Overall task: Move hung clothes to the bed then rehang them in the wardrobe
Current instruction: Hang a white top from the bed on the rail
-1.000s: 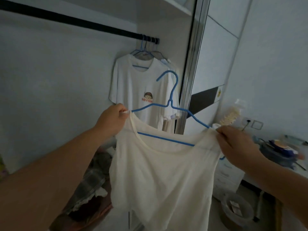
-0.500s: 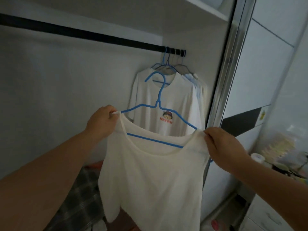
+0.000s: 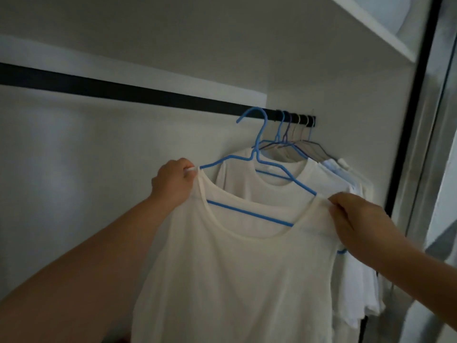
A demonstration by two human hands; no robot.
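Observation:
A cream top [image 3: 235, 268] hangs on a blue wire hanger [image 3: 257, 154] that I hold up inside the wardrobe. My left hand [image 3: 173, 181] grips the top's left shoulder and the hanger end. My right hand [image 3: 356, 216] grips the right shoulder over the other hanger end. The hanger's hook is level with the black rail [image 3: 123, 91], just left of the hung hangers; whether it rests on the rail cannot be told. Behind it, several white garments [image 3: 296, 179] hang at the rail's right end.
The wardrobe's white back wall [image 3: 74, 157] fills the left. A white shelf [image 3: 371, 26] runs above at the upper right. The sliding door's dark frame [image 3: 408, 120] and a mirrored panel stand at the right edge.
Both hands have lifted the top and hanger up and into the wardrobe; the hook has risen from below the rail to rail height. The view has tilted up, and the floor clutter has left the view.

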